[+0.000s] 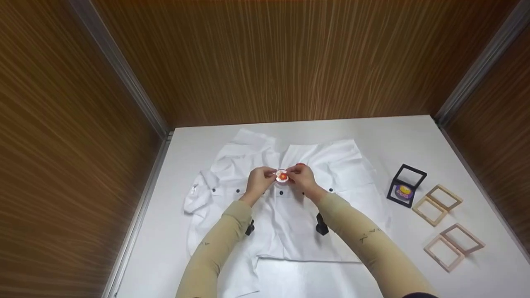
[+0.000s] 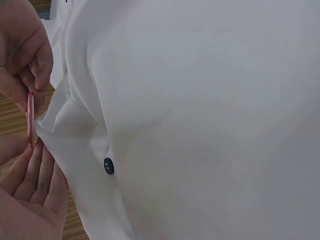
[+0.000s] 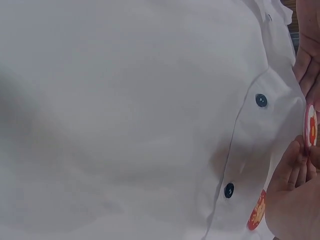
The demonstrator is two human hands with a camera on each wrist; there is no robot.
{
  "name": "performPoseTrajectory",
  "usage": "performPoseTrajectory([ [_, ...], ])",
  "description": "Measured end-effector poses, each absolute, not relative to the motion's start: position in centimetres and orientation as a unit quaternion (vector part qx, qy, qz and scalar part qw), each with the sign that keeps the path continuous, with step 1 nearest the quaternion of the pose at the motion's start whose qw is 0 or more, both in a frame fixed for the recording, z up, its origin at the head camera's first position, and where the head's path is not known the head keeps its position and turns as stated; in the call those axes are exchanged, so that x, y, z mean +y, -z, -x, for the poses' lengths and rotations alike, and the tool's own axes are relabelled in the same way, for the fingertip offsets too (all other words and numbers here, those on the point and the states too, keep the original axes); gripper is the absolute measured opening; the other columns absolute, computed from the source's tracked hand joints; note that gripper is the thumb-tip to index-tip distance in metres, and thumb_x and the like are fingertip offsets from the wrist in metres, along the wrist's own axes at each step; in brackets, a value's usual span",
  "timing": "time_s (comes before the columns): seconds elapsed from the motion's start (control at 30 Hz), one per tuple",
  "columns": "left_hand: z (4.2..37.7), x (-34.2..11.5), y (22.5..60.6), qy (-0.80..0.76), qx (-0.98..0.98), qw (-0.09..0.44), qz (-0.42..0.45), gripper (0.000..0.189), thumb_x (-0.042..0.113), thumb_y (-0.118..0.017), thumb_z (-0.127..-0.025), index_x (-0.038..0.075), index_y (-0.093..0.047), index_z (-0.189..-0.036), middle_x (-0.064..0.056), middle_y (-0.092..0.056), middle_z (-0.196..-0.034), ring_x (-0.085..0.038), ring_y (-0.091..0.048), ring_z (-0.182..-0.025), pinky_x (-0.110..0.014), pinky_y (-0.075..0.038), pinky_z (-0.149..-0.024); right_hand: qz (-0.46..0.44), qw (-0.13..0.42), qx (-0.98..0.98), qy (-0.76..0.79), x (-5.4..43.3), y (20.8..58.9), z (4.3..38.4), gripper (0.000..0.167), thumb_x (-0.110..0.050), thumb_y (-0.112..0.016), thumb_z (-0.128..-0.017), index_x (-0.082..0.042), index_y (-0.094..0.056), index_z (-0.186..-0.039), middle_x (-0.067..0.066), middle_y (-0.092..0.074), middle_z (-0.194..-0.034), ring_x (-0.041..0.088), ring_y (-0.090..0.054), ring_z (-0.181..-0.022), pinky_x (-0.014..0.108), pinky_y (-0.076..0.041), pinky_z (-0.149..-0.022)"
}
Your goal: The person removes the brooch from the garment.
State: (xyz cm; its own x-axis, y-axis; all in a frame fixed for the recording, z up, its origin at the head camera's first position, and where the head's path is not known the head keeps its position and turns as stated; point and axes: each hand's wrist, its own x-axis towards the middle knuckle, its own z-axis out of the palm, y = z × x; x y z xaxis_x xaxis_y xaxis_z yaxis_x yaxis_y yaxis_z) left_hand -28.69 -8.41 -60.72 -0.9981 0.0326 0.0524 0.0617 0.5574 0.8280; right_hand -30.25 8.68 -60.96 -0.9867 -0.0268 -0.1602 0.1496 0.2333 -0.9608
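Observation:
Between the fingertips of both hands is a round pin badge (image 1: pixel 282 176), white with a red-orange flower. My left hand (image 1: pixel 261 181) pinches its left edge and my right hand (image 1: pixel 303 177) its right edge. Below them a white shirt (image 1: pixel 285 234) is spread out, with a row of dark buttons running across. In the left wrist view the badge (image 2: pixel 31 119) appears edge-on, right beside a raised fold of the shirt cloth (image 2: pixel 65 131). A second badge (image 3: pixel 257 211), red with a yellow pattern, sits on the shirt's button strip, partly behind my right hand.
On the right side of the white table (image 1: pixel 414 140) stand several opened frame cases: a black one (image 1: pixel 408 176) with a purple and yellow badge (image 1: pixel 403 191) in it, a gold one (image 1: pixel 430 210) and a pink one (image 1: pixel 445 252). Brown wood-grain panels (image 1: pixel 269 62) enclose the table.

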Motion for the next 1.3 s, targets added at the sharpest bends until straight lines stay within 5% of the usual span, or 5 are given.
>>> performPoseTrajectory([
  [0.33,28.8,-7.7,61.0,0.467,-0.884,0.015,0.034,0.019,0.009,-0.074,-0.098,0.0,-0.081,-0.113,-0.017,-0.081,-0.107,-0.03,-0.077,-0.101,-0.037,-0.062,-0.089,-0.063,0.091,0.769,0.63,9.5,60.8,30.0,0.015,0.005,-0.065,-0.1,0.012,-0.069,-0.112,0.019,-0.075,-0.108,0.011,-0.067,-0.087,0.016,-0.055,-0.071],
  [0.67,29.1,-7.4,61.5,0.491,-0.868,0.027,0.066,0.02,0.007,-0.07,-0.097,-0.005,-0.08,-0.109,-0.016,-0.082,-0.097,-0.021,-0.078,-0.09,-0.026,-0.062,-0.079,-0.064,0.081,0.743,0.661,10.4,60.9,30.3,0.008,0.008,-0.063,-0.099,0.013,-0.069,-0.099,0.005,-0.068,-0.093,0.005,-0.062,-0.077,0.017,-0.055,-0.066],
  [1.3,29.0,-5.5,61.4,0.513,-0.857,-0.024,0.042,0.022,0.005,-0.063,-0.102,-0.004,-0.078,-0.116,-0.019,-0.081,-0.1,-0.028,-0.079,-0.094,-0.022,-0.06,-0.077,-0.093,0.071,0.774,0.623,12.8,61.1,30.3,0.019,0.003,-0.065,-0.1,0.015,-0.067,-0.115,0.007,-0.07,-0.09,0.005,-0.061,-0.078,0.016,-0.054,-0.069],
])
